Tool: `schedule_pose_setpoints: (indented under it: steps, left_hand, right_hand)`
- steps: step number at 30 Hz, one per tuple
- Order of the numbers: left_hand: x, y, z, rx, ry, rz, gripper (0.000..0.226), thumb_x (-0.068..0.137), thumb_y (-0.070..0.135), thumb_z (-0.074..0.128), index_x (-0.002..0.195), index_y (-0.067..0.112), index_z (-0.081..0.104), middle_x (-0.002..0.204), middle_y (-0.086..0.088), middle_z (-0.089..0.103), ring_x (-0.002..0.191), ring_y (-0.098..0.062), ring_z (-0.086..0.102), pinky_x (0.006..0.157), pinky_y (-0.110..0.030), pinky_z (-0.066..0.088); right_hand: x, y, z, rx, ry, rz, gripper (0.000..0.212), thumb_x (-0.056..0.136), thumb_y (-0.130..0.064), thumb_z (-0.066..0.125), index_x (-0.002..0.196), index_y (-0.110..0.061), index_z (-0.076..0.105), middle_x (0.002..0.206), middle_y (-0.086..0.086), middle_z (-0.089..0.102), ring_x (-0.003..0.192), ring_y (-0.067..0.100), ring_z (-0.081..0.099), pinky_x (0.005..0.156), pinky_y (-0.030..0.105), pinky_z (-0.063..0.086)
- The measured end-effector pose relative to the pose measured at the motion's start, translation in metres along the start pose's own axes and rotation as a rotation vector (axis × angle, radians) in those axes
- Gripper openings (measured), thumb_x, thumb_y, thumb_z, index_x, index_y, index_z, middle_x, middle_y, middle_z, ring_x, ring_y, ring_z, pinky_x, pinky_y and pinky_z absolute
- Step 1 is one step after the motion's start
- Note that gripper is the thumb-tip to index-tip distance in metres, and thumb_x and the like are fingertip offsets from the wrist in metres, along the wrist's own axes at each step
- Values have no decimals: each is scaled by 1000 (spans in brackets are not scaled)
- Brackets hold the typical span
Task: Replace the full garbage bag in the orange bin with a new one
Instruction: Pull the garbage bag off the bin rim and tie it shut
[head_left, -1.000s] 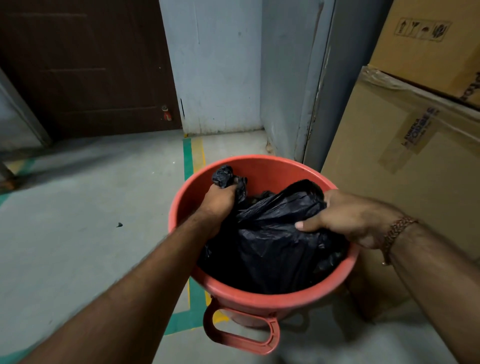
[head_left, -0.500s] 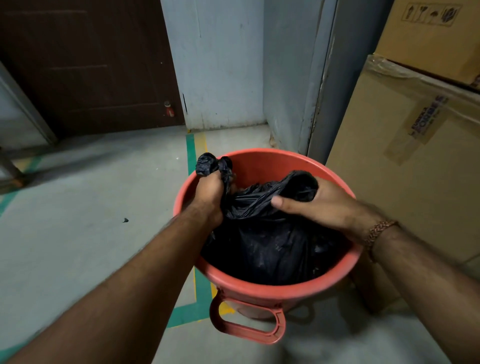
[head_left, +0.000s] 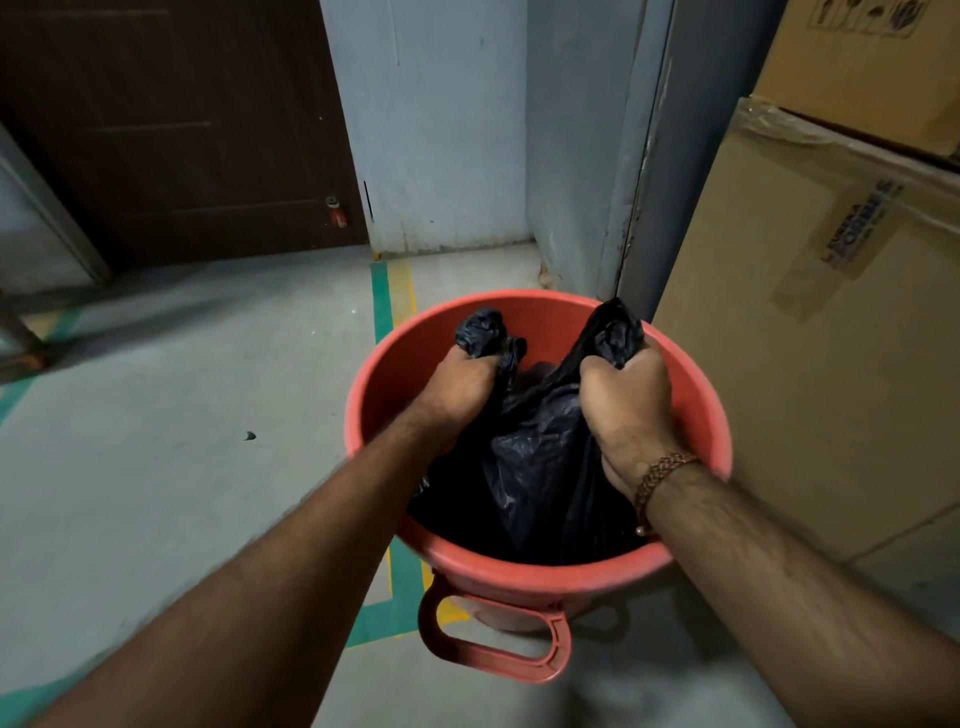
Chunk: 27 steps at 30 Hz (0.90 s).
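Since a second ago our right hand (head_left: 626, 400) clenches a bunch of bag (head_left: 540, 467); left hand (head_left: 460, 387) grips its own. Lifting from bin (head_left: 691, 395) likely next.

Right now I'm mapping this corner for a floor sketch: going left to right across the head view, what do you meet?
Dark brown door → green floor stripe → left hand → right hand → cardboard boxes.
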<state>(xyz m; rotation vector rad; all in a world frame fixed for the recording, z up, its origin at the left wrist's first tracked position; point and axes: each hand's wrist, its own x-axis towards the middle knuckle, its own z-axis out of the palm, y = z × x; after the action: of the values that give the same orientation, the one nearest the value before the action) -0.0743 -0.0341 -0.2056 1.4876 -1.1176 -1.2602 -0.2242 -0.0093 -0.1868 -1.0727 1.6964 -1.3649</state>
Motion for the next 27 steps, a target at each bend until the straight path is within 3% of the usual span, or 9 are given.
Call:
schedule_pose_setpoints:
  steps: [2, 4, 8, 11, 13, 17, 22, 25, 27]
  left_hand:
    - [0, 0, 1, -90, -17, -2, 14, 96, 11, 61, 84, 13, 67, 69, -2, 72, 59, -16, 68, 59, -24, 53]
    - [-1, 2, 2, -146, -27, -24, 20, 101, 11, 56, 82, 15, 62, 56, 3, 65, 42, -7, 59, 45, -15, 44]
    - [1, 4, -3, -286, 27, -123, 27, 99, 26, 61, 74, 16, 59, 57, -3, 55, 44, -15, 50, 46, -20, 41]
    - [1, 4, -7, -332, 43, -185, 34, 98, 32, 62, 70, 15, 54, 58, -7, 50, 48, -20, 50, 47, -22, 43]
    - [-2, 7, -4, -340, 30, -177, 31, 100, 29, 61, 73, 13, 60, 62, -8, 55, 50, -20, 57, 48, -23, 48]
    - [-4, 12, 7, -323, -25, -167, 36, 101, 18, 54, 66, 11, 59, 66, -13, 62, 54, -23, 62, 55, -27, 54]
    - [-3, 8, 9, -248, 9, -160, 37, 98, 32, 58, 69, 12, 50, 40, -3, 29, 43, -21, 36, 52, -26, 39]
    - [-3, 8, 11, -121, -30, -122, 34, 99, 23, 59, 68, 11, 54, 38, 3, 46, 31, -9, 40, 41, -16, 34]
    - [-4, 7, 17, -59, -93, -78, 24, 100, 14, 55, 77, 10, 63, 53, 3, 63, 39, -3, 52, 42, -13, 39]
  right_hand:
    - [2, 2, 3, 187, -110, 121, 40, 78, -14, 59, 118, -16, 54, 88, -1, 64, 78, 18, 62, 73, 33, 54]
    - [7, 6, 4, 313, -301, 270, 62, 57, -29, 69, 115, -14, 53, 96, 9, 64, 86, 28, 65, 83, 44, 57]
    - [20, 17, 1, 200, -573, 427, 90, 19, -15, 80, 106, 0, 63, 115, 21, 68, 110, 45, 66, 99, 59, 54]
    - [26, 20, -7, 72, -583, 473, 50, 55, 8, 67, 104, 1, 70, 124, 19, 70, 120, 44, 63, 105, 62, 49]
    - [23, 20, -10, -80, -548, 462, 52, 56, 0, 66, 107, -9, 72, 133, 16, 65, 127, 39, 57, 111, 60, 44]
    - [7, 7, -10, -256, -462, 384, 25, 79, -6, 61, 102, -11, 67, 108, 10, 66, 107, 31, 59, 105, 48, 47]
    - [6, 2, -4, 248, -225, 502, 28, 87, -5, 44, 102, -2, 69, 84, 12, 79, 85, 38, 74, 87, 56, 61]
    - [11, -1, 2, 427, -110, 430, 28, 88, -6, 42, 105, 3, 63, 74, 11, 78, 78, 39, 76, 85, 59, 61]
    - [9, -3, 5, 526, -85, 384, 18, 83, 0, 41, 88, 3, 57, 59, 8, 68, 61, 35, 69, 69, 51, 61]
